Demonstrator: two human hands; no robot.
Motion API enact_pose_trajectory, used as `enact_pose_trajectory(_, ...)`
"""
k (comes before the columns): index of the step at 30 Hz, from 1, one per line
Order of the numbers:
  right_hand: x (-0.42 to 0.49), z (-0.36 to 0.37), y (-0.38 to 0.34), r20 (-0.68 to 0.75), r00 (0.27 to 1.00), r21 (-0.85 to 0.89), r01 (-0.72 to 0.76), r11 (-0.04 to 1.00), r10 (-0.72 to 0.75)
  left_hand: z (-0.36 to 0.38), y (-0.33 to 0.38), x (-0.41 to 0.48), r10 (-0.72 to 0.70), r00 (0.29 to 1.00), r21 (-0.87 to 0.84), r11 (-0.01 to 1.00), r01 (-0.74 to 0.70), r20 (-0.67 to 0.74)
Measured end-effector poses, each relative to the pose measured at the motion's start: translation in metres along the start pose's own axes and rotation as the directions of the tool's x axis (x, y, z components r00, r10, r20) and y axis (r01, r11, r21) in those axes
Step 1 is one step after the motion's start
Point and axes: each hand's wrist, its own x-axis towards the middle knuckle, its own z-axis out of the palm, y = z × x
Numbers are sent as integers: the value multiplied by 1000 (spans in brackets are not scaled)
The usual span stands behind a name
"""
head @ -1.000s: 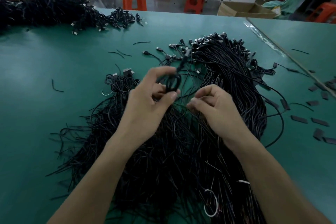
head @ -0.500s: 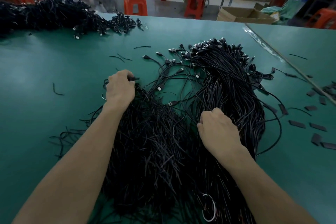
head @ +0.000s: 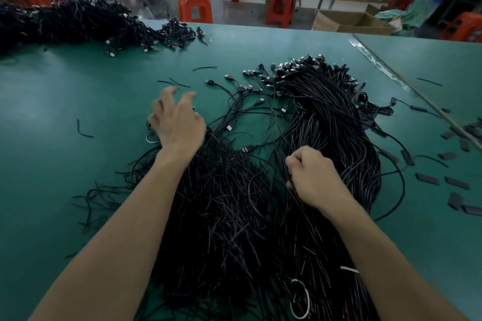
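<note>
- Cables (head: 229, 216) lay in a tangled black heap on the green bench (head: 65, 154), straight in front of the person. A tidier bundle (head: 328, 122) touched the heap on the right, and plugs (head: 287, 73) fanned out at its far end.
- Left hand (head: 180, 122) hung over the heap's far left edge, fingers spread and loosely bent, holding nothing that I could see.
- Right hand (head: 315, 177) was fisted round a few strands between heap and bundle. The fingers hid how many.
- As I judged it, a pull by the right hand would likely drag neighbouring cables along, since the strands crossed and looped over one another. A knot could tighten that way.
- A hard tug could also strain a plug joint if that end was snagged under the bundle.
- The left hand, reaching in wide, might catch several cables instead of one, or sweep loose ends out towards the offcut (head: 79, 129) on the bare bench.
- The bundle's outer loop (head: 404, 187) lay near the black tabs (head: 427, 179), so shifting the bundle could scatter them.
</note>
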Motion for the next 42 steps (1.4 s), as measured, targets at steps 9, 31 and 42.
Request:
enact_pose_trajectory(9,-11,-13,-23,-110,965,-43,233,972,-236,-3,80,-51,695,645,-365,717,-594,318)
enact_pose_trajectory(31,-17,-2,-20,68,909,-245,414,877,-410,-69,59,-39,605,779,-9,789,-614,-165)
enact_pose_trajectory(42,-23,-3,-28,-492,778,254,559,790,-392,-64,54,-30,372,916,-587,711,-387,-153)
